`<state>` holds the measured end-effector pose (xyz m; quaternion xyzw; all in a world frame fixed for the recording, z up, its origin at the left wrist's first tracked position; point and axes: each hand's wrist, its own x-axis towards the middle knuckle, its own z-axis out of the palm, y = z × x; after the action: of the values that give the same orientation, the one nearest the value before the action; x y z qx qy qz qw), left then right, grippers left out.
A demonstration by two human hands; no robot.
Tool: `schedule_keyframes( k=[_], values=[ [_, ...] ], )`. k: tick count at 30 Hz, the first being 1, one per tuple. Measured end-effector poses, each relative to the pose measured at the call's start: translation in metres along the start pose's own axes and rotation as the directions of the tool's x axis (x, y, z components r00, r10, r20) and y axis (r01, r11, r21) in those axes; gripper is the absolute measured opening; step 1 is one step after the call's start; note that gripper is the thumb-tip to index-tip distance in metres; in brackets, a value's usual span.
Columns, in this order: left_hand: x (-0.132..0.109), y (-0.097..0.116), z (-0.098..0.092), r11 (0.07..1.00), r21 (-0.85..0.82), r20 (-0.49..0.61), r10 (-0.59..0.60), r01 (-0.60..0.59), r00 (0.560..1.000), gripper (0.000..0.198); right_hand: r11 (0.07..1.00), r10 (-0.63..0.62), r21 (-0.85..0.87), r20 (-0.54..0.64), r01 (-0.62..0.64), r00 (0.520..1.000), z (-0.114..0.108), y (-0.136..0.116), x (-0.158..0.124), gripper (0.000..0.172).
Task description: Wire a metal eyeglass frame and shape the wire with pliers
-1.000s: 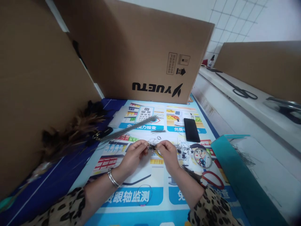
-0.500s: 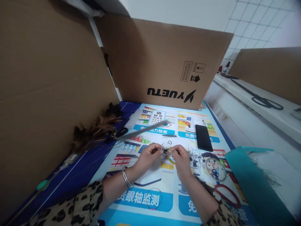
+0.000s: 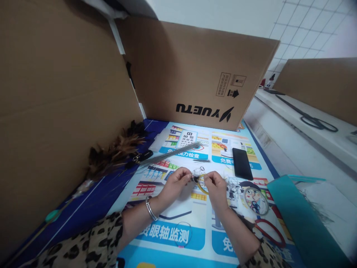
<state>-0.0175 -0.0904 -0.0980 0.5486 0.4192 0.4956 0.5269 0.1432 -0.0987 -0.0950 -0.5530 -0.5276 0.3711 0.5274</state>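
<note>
**Both hands pinched in on one fiddly wire bit**

So our left hand has thumb and forefinger closed on what looks like a thin wire loop, and our right hand is pinching a curved yellow piece right beside it. Both sit mid-table, between the fingertips, with a small dark bit in there too; we can't tell what's hooked to what.

Our guess is we're at the joining or threading stage. The next move probably calls for a steady left pinch while the right fingers do the fine guiding, no yanking.

Just past the hands there's a few short wires, then a long wire bundle slanting off to the left. To the right we've got loose wire scraps, a phone farther back, red-handled scissors nearer us, and a teal box at the edge.
</note>
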Motion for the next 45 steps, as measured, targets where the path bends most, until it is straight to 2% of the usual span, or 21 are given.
schedule_keyframes(
  k=[6, 14, 28, 35, 45],
  values=[
    [-0.002, 0.000, -0.001, 0.998, -0.048, 0.019, -0.040, 0.041, 0.999, 0.012, 1.000, -0.009, 0.001, -0.002, 0.009, 1.000, 0.001, 0.001, 0.000, 0.015],
    [0.001, -0.001, 0.000, 0.999, -0.045, 0.012, -0.015, 0.016, 1.000, 0.013, 0.999, -0.012, 0.042, 0.014, 0.012, 1.000, 0.003, 0.002, -0.001, 0.013],
    [0.003, -0.004, 0.000, 0.995, -0.049, -0.046, -0.090, 0.088, 0.995, 0.015, 0.995, 0.017, 0.093, 0.033, -0.020, 0.999, 0.004, 0.001, -0.002, 0.015],
    [0.004, -0.008, 0.001, 0.994, -0.089, -0.065, -0.074, 0.068, 0.995, 0.014, 0.991, 0.054, 0.123, 0.001, -0.054, 0.999, 0.003, 0.005, 0.000, 0.016],
    [-0.003, 0.003, 0.002, 0.990, -0.107, -0.036, -0.093, 0.089, 0.995, 0.014, 0.988, 0.059, 0.143, -0.015, -0.056, 0.998, 0.003, 0.004, 0.000, 0.019]
  ],
)
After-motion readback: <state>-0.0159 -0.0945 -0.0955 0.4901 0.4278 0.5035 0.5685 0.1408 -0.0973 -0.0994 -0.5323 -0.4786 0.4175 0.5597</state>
